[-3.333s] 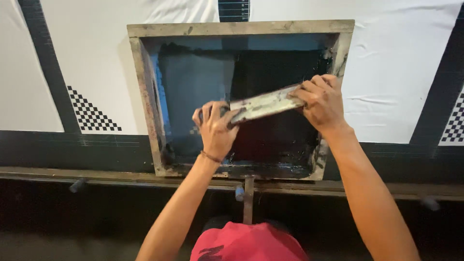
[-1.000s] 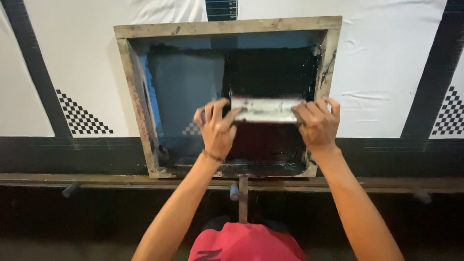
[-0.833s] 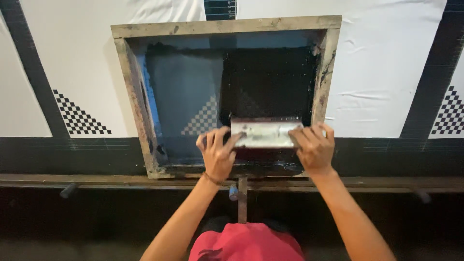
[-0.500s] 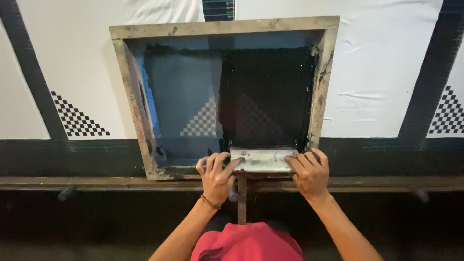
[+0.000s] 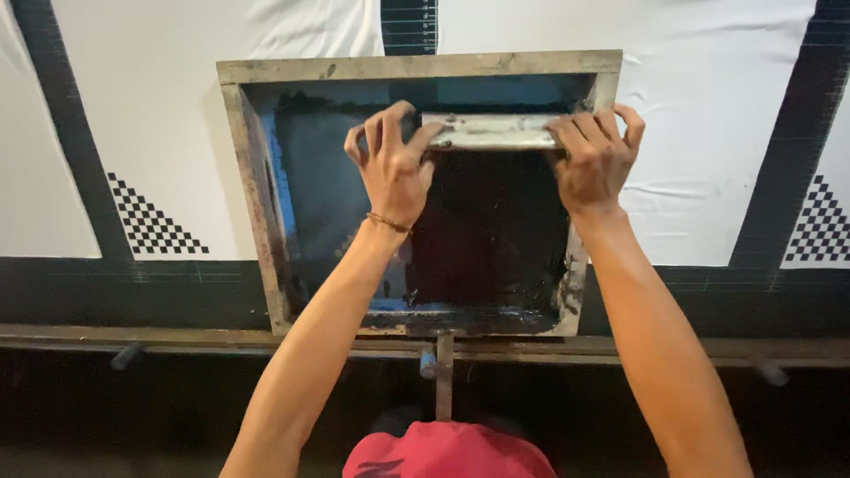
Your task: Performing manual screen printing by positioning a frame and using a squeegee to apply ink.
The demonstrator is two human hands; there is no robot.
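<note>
both hands grip a pale, ink-smeared squeegee [image 5: 492,131] at the far end of a wooden screen frame [image 5: 416,65]. the left hand [image 5: 394,168] has its fingers curled around the squeegee's left end, and the right hand [image 5: 595,158] wraps its fingers over the right end. the blade sits across the dark, inky mesh [image 5: 482,230], toward its right half. the frame lies on white fabric [image 5: 177,106] printed with black bands and checkered triangles.

Ink-smeared squeegee [image 5: 492,131] lies level across the screen frame's [image 5: 416,67] far end.
</note>
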